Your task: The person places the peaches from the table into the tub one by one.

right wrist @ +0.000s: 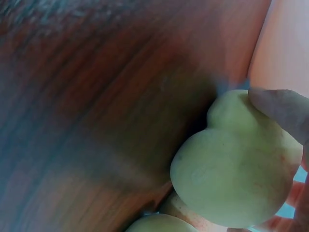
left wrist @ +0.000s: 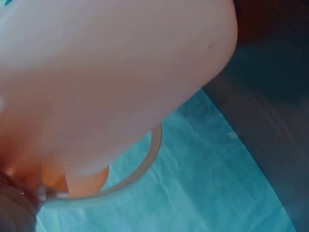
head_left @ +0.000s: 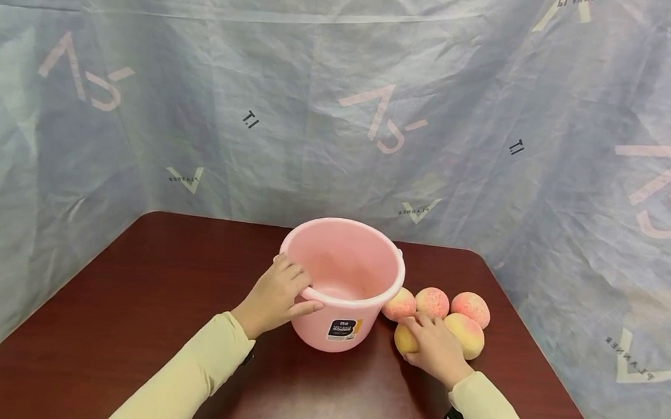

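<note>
Left hand [head_left: 276, 295] grips bucket [head_left: 335, 320], right hand [head_left: 437, 351] grips peach [head_left: 405, 341]
Fingers curled round rim [head_left: 343, 223] and peach, four more peaches [head_left: 469, 308] sitting close by.

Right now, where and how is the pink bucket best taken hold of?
Probably by the rim, pinched from the person's left: the pink bucket stands upright, mouth open, with a protruding lip, while peaches crowd its right side.
</note>
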Demonstrator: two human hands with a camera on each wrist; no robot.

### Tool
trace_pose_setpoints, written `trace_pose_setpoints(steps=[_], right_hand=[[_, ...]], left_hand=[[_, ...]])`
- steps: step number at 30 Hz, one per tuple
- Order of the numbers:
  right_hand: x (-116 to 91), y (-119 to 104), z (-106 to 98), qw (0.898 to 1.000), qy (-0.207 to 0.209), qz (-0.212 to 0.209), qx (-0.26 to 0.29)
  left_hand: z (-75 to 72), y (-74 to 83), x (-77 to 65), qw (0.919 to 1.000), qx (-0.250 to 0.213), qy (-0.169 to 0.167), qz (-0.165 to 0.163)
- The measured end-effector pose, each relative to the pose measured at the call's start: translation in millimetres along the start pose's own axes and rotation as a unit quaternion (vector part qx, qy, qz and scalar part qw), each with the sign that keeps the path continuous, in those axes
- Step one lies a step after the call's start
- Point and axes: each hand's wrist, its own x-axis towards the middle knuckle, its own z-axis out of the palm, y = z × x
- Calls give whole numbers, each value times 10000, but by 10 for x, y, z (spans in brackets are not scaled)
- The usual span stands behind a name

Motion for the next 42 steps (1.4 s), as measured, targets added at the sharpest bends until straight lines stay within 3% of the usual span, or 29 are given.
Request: trace_pose_setpoints(steps=[6, 11, 14, 25, 34, 38, 42], right_hand=[[2, -23, -20, 9998, -146, 79, 65], [14, -19, -28, 9997, -169, 72, 147], [23, -10, -29, 9997, -146, 63, 158], [43, 14, -41, 9996, -231, 15, 179], [51, 14, -123, 9962, -732, 294, 370], [8, 20, -63, 9969, -603, 351, 375], [-35, 6, -5, 9982, -472, 266, 249]], left_hand=[[44, 56, -34, 9969, -22, 510, 598], [62, 73, -62, 9883, 352, 1312, 693], [74, 82, -85, 9841, 463, 1574, 683], [83, 122, -106, 9881, 208, 1502, 249], [63, 139, -56, 9898, 206, 1402, 154], [59, 152, -50, 9907, 198, 1338, 145], [36, 150, -61, 9910, -150, 1329, 107]])
